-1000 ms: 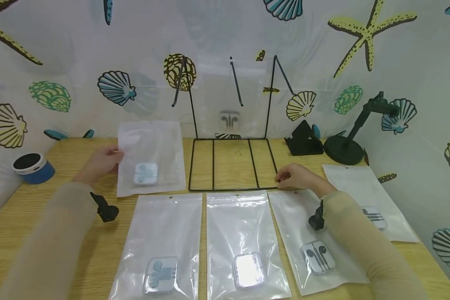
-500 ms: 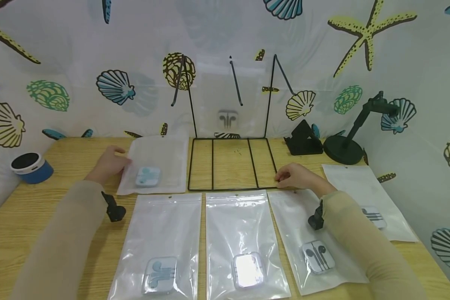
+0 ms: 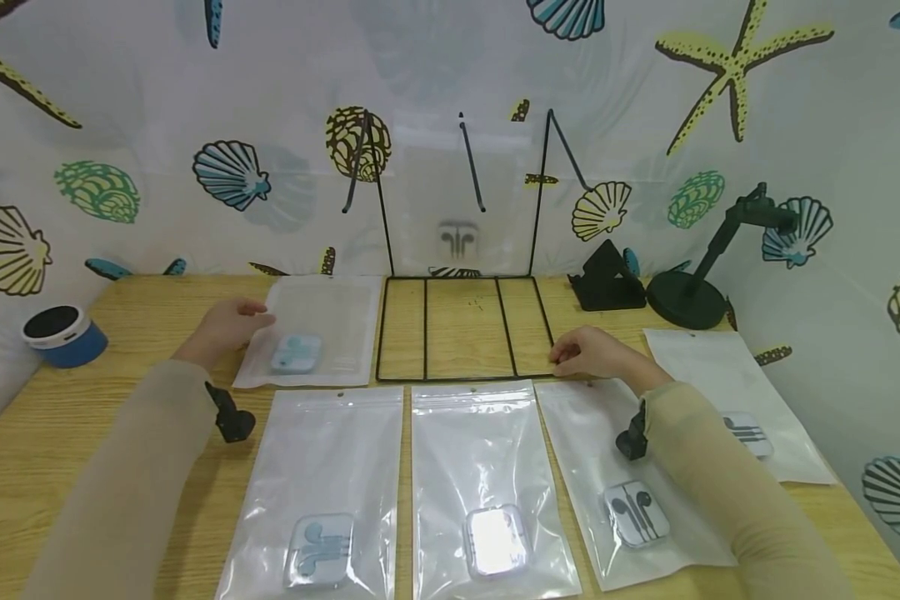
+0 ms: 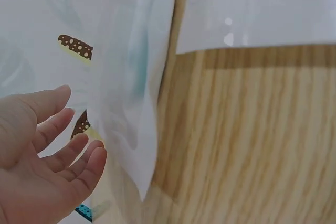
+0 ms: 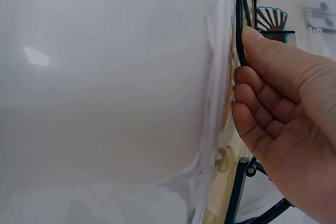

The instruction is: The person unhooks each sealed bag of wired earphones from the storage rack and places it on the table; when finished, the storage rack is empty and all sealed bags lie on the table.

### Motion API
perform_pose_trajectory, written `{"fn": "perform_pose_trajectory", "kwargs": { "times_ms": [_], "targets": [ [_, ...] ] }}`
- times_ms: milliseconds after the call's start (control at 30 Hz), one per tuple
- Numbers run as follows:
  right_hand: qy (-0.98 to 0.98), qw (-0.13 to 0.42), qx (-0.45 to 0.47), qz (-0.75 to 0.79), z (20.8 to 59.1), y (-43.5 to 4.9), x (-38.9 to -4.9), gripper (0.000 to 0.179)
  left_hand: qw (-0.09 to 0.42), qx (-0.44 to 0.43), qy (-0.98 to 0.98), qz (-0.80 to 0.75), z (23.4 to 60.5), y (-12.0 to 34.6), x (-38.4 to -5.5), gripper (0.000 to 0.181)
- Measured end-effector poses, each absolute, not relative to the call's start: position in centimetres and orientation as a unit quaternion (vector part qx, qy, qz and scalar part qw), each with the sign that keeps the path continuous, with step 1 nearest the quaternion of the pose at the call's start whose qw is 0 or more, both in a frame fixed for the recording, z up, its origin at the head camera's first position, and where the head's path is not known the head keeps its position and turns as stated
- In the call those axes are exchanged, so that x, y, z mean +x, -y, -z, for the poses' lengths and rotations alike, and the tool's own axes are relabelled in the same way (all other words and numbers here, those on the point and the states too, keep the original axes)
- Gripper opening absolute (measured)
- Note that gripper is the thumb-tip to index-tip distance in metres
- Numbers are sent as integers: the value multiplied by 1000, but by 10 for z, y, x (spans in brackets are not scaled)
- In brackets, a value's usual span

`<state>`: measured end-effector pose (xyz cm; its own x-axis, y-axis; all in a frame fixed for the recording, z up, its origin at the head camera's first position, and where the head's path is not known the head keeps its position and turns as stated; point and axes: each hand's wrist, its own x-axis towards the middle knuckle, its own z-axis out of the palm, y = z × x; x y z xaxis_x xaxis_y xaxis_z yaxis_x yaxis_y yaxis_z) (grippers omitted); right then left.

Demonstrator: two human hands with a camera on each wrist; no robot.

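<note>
At the back left of the table lies a white zip bag (image 3: 330,308) with a boxed pair of earphones (image 3: 296,354) showing through it. My left hand (image 3: 228,329) is beside its left edge, fingers relaxed; the left wrist view shows the hand (image 4: 52,156) apart from the bag (image 4: 131,129). My right hand (image 3: 592,354) pinches the front right corner of a black wire display rack (image 3: 427,333). In the right wrist view, thumb and forefinger of that hand (image 5: 289,98) hold the black wire (image 5: 240,19). A clear bag (image 3: 457,192) with earphones hangs on the rack.
Along the front lie a left bag (image 3: 337,458), a middle bag (image 3: 480,458) and a right bag (image 3: 585,442). Another bag (image 3: 697,367) lies far right. Behind are a black phone stand (image 3: 607,279) and a dark stand (image 3: 693,296). A blue-and-white cylinder (image 3: 66,337) stands left.
The back left bag has gone from raised and tilted to flat on the table. My left hand has moved slightly right and let go of it. My right hand stays at the rack.
</note>
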<state>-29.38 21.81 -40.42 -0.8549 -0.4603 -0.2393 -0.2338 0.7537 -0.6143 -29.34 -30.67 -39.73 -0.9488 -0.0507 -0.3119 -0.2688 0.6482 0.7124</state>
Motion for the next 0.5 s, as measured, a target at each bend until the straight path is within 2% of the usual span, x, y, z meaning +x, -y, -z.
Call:
{"fn": "perform_pose_trajectory", "kwargs": {
  "times_ms": [200,400,500],
  "targets": [
    [-918,192,-191,291,404,-219,-294,15,92,-83,-898,-422,389,302,-297,64],
    [-916,192,-195,293,403,-219,-293,16,60,-56,-905,-417,383,290,-305,73],
    [-916,194,-193,294,403,-218,-294,16,57,-54,-906,-415,375,275,-308,68]
  ]
}}
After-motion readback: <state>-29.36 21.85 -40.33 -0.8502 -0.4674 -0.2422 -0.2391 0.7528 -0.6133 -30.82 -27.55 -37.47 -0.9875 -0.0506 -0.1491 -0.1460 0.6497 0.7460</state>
